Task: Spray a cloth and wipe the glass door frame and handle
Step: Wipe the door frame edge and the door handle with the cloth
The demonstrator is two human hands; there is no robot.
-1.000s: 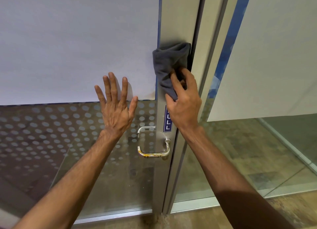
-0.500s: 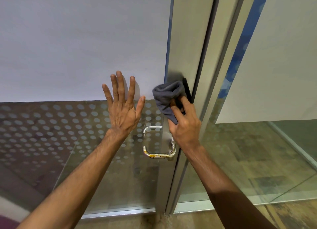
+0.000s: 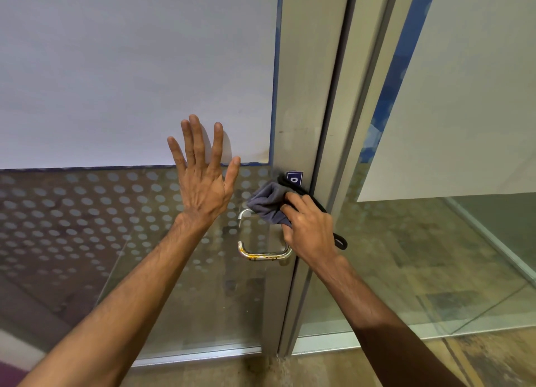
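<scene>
Your right hand (image 3: 311,231) gripped the grey cloth (image 3: 268,203) on the door frame (image 3: 307,96); blue label (image 3: 294,178) above showed only "P". Your left hand (image 3: 203,180) lay open-palmed on the glass (image 3: 87,227).

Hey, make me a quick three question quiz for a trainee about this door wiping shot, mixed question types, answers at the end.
1. True or false: the left hand lies flat and open on the glass door.
2. Which hand holds the grey cloth? A) left B) right C) neither
3. Fill in: the cloth is pressed on the metal door frame just above the ____.

Key:
1. True.
2. B, the right hand.
3. The handle.
</scene>
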